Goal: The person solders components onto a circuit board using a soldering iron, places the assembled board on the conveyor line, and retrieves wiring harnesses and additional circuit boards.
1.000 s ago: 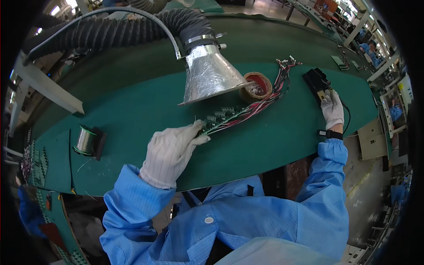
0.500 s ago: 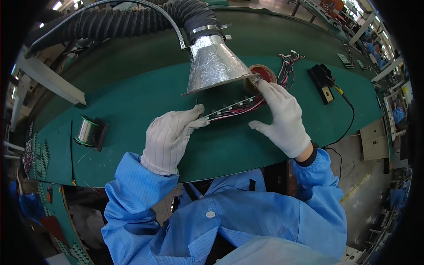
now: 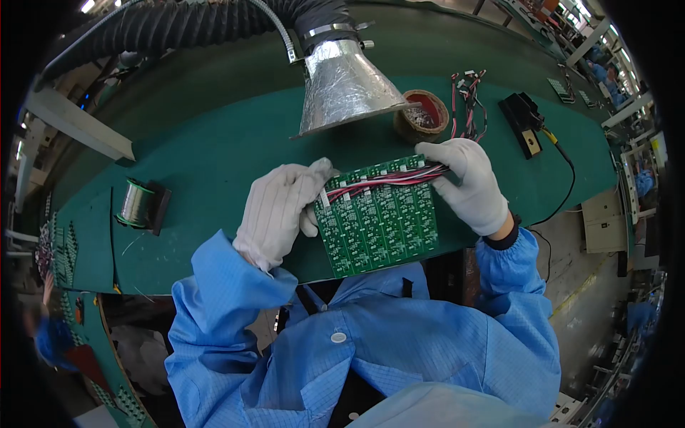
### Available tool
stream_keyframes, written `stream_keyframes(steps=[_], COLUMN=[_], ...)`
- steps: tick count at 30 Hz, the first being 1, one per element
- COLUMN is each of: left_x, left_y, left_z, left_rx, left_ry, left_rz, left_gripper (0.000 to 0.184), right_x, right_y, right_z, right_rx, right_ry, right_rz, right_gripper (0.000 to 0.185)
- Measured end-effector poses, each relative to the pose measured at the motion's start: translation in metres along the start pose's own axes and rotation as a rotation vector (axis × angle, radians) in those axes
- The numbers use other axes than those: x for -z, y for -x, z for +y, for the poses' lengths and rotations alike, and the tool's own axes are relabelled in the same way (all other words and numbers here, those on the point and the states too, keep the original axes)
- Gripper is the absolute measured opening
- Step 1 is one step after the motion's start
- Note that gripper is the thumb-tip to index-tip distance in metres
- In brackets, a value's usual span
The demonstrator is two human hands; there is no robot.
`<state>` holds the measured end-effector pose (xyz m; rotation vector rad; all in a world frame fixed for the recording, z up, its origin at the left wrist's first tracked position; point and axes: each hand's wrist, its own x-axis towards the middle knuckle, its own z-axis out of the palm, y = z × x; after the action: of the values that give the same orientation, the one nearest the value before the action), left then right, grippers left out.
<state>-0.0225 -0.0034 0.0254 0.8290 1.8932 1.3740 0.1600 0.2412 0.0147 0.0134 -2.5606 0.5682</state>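
A green circuit board panel [image 3: 378, 232] is tilted up so that its broad face shows, divided into several strips. A bundle of red, black and white wires [image 3: 385, 181] runs across its upper part, with white connectors along it. My left hand [image 3: 282, 210], in a white striped glove, grips the panel's left upper edge between thumb and fingers. At the upper right corner my gloved right hand [image 3: 471, 184] is closed on the panel and the wire ends. The fingertips behind the panel are hidden.
A foil-covered fume hood [image 3: 349, 93] hangs beyond the panel. Near it stand a round pot [image 3: 421, 118] and a loose wire bundle [image 3: 468, 107]. Right is a black soldering iron holder [image 3: 524, 125] with its cable; left, a solder wire spool [image 3: 139, 203].
The panel has turned from edge-on to showing its broad face. My right hand has come down from beside the pot and closed on the panel's right corner with the wires.
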Motion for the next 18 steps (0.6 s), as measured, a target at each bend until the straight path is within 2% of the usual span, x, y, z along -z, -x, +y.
stream_keyframes(steps=[1,2,4,7,14,18], left_x=[0.001,0.002,-0.001,-0.006,-0.003,-0.009], left_y=[-0.008,-0.013,-0.016,-0.022,-0.027,-0.026], left_z=[-0.009,-0.011,-0.008,-0.009,-0.022,-0.028], left_rx=[-0.059,-0.017,0.053,0.200,0.231,0.202], left_ry=[-0.044,-0.036,0.028,0.127,0.108,0.164], left_rz=[-0.039,-0.096,-0.170,-0.174,-0.204,-0.152], left_gripper=[0.063,0.063,0.065,0.063,0.063,0.065], right_x=[0.006,0.011,0.005,-0.001,-0.008,-0.011], right_y=[0.002,0.003,0.004,0.009,0.010,0.011], right_z=[0.003,0.007,0.018,0.021,0.023,0.025], right_rx=[-0.026,-0.005,0.106,0.085,0.086,0.071], right_ry=[-0.004,-0.005,0.019,0.019,0.034,0.036], right_rz=[-0.068,-0.109,-0.028,-0.040,-0.044,-0.046], right_gripper=[0.049,0.045,0.033,0.031,0.031,0.034])
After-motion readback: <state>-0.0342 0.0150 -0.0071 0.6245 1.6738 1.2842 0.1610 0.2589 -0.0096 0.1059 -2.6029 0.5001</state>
